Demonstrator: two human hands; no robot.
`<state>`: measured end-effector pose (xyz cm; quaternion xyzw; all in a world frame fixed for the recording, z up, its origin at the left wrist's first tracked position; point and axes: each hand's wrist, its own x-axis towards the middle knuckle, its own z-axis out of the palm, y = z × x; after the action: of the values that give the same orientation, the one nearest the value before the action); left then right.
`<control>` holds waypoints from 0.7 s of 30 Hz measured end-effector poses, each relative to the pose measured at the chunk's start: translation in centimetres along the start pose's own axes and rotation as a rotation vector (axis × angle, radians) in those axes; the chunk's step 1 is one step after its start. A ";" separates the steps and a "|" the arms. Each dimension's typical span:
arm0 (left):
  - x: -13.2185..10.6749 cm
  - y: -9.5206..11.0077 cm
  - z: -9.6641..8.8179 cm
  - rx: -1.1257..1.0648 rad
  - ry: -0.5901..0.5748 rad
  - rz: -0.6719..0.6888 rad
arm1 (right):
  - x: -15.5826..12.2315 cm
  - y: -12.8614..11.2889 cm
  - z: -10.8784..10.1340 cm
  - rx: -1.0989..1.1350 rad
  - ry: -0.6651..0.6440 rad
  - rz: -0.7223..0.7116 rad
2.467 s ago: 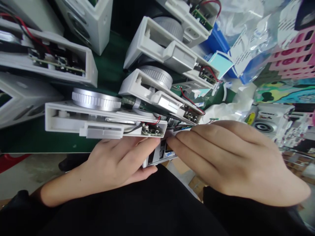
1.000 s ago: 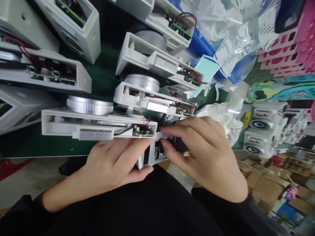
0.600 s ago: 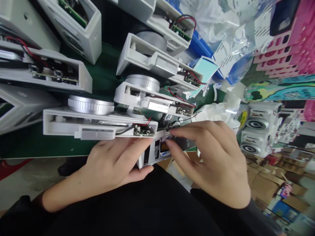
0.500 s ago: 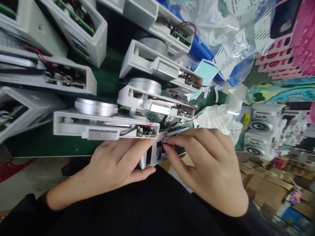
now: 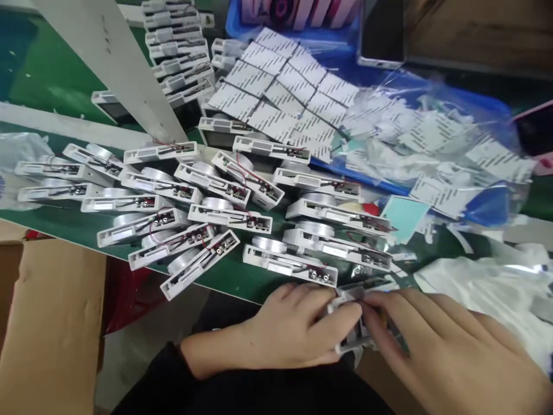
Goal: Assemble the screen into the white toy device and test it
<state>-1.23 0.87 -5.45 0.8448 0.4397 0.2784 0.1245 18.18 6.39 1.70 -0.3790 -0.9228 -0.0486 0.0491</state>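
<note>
At the table's front edge, my left hand (image 5: pixel 298 328) is wrapped round one end of an open white plastic device housing (image 5: pixel 345 344), its thumb lying over the near side. My right hand (image 5: pixel 444 340) reaches in from the right, thumb and forefinger pinched together at the inside of the same housing. What lies between those fingertips is hidden. Most of the housing is covered by both hands. Just beyond my left hand stands a similar white housing (image 5: pixel 289 266) with a silver round dial, a small circuit board and thin red wires.
Several like housings (image 5: pixel 228 218) stand in loose rows on the green table (image 5: pixel 242 279). Behind them lie white printed cards (image 5: pixel 276 86) and a blue tray (image 5: pixel 488 207) of plastic wrapping. A white post (image 5: pixel 116 69) rises at left. A cardboard box (image 5: pixel 56 323) sits lower left.
My view has swung left and up, showing more of the table, so both hands appear lower and further right. My left thumb has come up over the housing. My right fingers stay at it.
</note>
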 end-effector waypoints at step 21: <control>1.6 0.8 0.0 0.016 0.272 0.031 | 0.1 0.1 -1.8 -0.018 -0.157 0.088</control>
<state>0.06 1.74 -4.53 0.8069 0.4417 0.3885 0.0526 18.31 6.34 3.49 -0.4222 -0.9058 -0.0249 -0.0248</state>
